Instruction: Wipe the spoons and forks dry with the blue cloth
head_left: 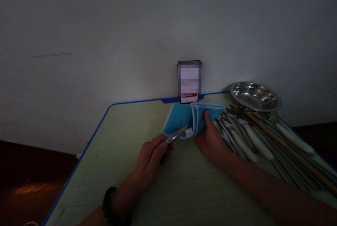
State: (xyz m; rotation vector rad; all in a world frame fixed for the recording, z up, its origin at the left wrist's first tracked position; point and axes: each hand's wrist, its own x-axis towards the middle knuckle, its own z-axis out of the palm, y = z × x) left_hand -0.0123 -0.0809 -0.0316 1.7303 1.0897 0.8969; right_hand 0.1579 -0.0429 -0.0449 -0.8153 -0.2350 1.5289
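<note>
My left hand [154, 154] is closed around a shiny metal utensil [176, 135]. The utensil slants up and to the right, its far end lying against a folded blue cloth [180, 115] with pale edging. Whether it is a spoon, a fork or a knife I cannot tell, as part of it is inside my fist. On the other side, my right hand [212, 140] grips the cloth, thumb over its front and the other fingers mostly hidden behind. The cloth is held above the table, with a small white label near its lower fold.
A pile of cutlery [252, 138], some with white handles, covers the table's right side, a long wooden stick [279, 140] among it. Behind stands a steel bowl [255, 96]. A phone [189, 82] leans on the wall at the blue-edged green table's [118, 131] back edge.
</note>
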